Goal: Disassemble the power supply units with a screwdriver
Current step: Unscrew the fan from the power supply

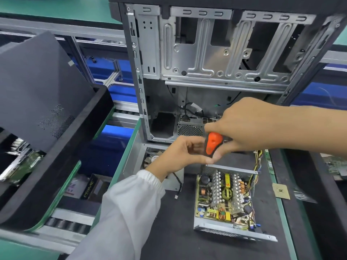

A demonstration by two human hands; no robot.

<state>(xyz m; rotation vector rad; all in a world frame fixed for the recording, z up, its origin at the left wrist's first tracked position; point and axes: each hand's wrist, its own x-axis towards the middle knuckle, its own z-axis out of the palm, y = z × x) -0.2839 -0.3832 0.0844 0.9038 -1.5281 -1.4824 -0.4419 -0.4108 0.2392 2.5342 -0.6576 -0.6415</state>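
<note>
An opened power supply unit (pixel 225 201) lies on the black mat, its circuit board with coils and heat sinks exposed. Its metal cover with a fan (pixel 150 160) lies to the left, partly hidden under my left hand. My right hand (pixel 249 126) grips an orange-and-black screwdriver (pixel 212 144) by the handle, above the unit's far edge. My left hand (pixel 178 156) reaches in from the left, its fingers curled next to the screwdriver's lower handle; the shaft and tip are hidden.
An empty computer case (pixel 216 59) stands upright behind the work spot. A black tray (pixel 62 147) with a dark side panel and boards sits at left. A CPU chip (pixel 281 191) lies at right near the green mat edge. A box marked PRIME (pixel 90 188) sits below.
</note>
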